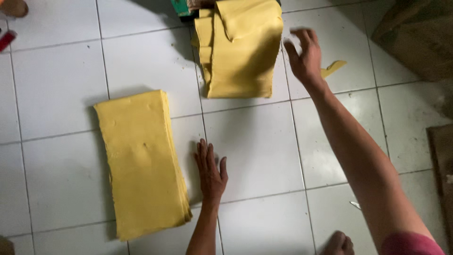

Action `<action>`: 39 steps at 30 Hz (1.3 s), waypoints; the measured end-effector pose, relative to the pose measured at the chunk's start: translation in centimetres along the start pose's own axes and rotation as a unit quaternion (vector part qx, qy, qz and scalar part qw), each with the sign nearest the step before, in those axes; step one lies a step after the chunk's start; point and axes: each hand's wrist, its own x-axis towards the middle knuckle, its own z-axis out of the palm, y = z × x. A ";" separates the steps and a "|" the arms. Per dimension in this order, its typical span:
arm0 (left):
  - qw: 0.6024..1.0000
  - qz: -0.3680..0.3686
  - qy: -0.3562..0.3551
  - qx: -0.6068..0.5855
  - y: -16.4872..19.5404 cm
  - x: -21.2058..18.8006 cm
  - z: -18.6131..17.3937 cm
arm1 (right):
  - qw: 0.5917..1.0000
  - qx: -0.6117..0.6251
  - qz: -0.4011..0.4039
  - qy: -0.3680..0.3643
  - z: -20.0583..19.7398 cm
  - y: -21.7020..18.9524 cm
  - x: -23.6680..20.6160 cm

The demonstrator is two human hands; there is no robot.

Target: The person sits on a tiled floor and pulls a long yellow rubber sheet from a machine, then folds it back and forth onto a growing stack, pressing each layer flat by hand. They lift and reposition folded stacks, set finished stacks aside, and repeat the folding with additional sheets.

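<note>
A flat, neat stack of yellow sheets [141,163] lies on the white tiled floor at the left. My left hand [210,169] rests flat on the tile just right of this stack, fingers together, holding nothing. A second, thicker and messier pile of yellow sheets [240,47] sits at the top centre. My right hand [304,54] hovers just right of that pile with fingers spread, empty and slightly blurred. A small yellow scrap [333,68] lies on the floor beside that hand.
Brown cardboard [415,38] fills the top right corner, and a brown mat edge [441,165] runs along the right. A red object [6,38] lies at the far left edge. My toes [337,244] show at the bottom.
</note>
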 end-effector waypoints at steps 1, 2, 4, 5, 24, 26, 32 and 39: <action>1.000 0.001 0.004 0.002 0.1 -0.1 0.0 | 0.994 0.101 0.052 0.000 0.6 -0.8 2.4; 1.000 0.000 0.010 0.003 0.1 -0.2 0.0 | 0.995 0.094 -0.014 -0.006 1.0 -1.6 4.4; 1.000 -0.007 0.002 0.021 0.0 -0.3 0.0 | 0.991 0.025 -0.123 -0.048 1.3 -2.6 7.5; 0.999 -0.013 -0.004 0.030 -0.1 -0.2 0.0 | 0.982 -0.039 -0.164 -0.082 1.2 -3.0 8.8; 0.697 -0.305 0.002 -0.649 2.1 3.2 4.1 | 0.923 -0.138 -0.211 -0.292 -8.9 -11.4 1.3; 0.316 -0.276 -0.093 -0.903 3.0 4.3 6.2 | 0.893 0.008 -0.139 -0.429 -11.9 -12.8 -6.0; 0.387 -0.368 -0.126 -0.836 5.9 -1.5 5.6 | 0.865 0.190 0.283 -0.368 -8.4 -7.8 -21.9; 0.343 -0.382 -0.160 -0.843 7.3 -3.6 2.7 | 0.541 0.585 0.577 -0.180 -0.6 -1.3 -36.4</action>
